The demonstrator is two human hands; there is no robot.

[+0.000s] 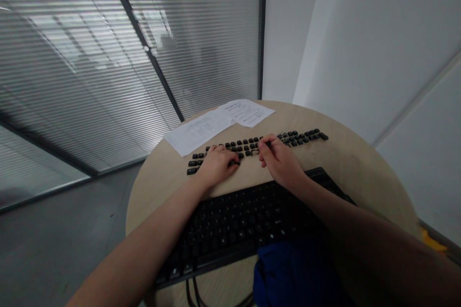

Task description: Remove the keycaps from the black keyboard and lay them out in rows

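Several loose black keycaps (pixel 304 137) lie in rows on a round wooden table (pixel 360 163). My left hand (pixel 217 165) rests curled on the left part of the rows, fingers bent down over the keycaps. My right hand (pixel 279 158) is closed in a pinch on one black keycap (pixel 267 144) at the middle of the rows. A black keyboard (pixel 237 223) lies nearer me, under both forearms.
Two printed paper sheets (pixel 219 122) lie at the table's far edge. A blue cloth (pixel 291 273) sits at the near edge by the keyboard's cable (pixel 192 295). Glass walls with blinds (pixel 108 67) stand to the left and behind, a white wall to the right.
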